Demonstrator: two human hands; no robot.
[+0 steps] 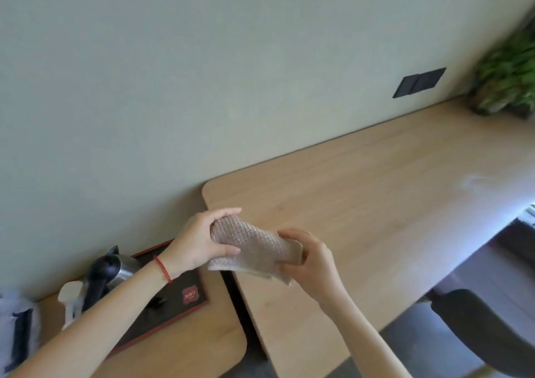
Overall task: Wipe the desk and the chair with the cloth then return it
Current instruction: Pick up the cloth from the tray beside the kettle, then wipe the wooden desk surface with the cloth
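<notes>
A beige waffle-textured cloth [254, 247] is held folded in the air above the left end of the light wooden desk [376, 192]. My left hand [199, 238] grips its upper left end, thumb underneath. My right hand [309, 264] pinches its lower right end. A dark grey chair [489, 328] shows at the lower right, beside the desk's front edge; only its back is visible.
A lower wooden side table [185, 345] at the left carries a dark tray [176, 299], a steel kettle [115, 270], a white bottle [71, 296] and a white packet [16, 322]. A green plant [509, 73] stands at the desk's far right. A dark socket plate [419, 82] is on the wall.
</notes>
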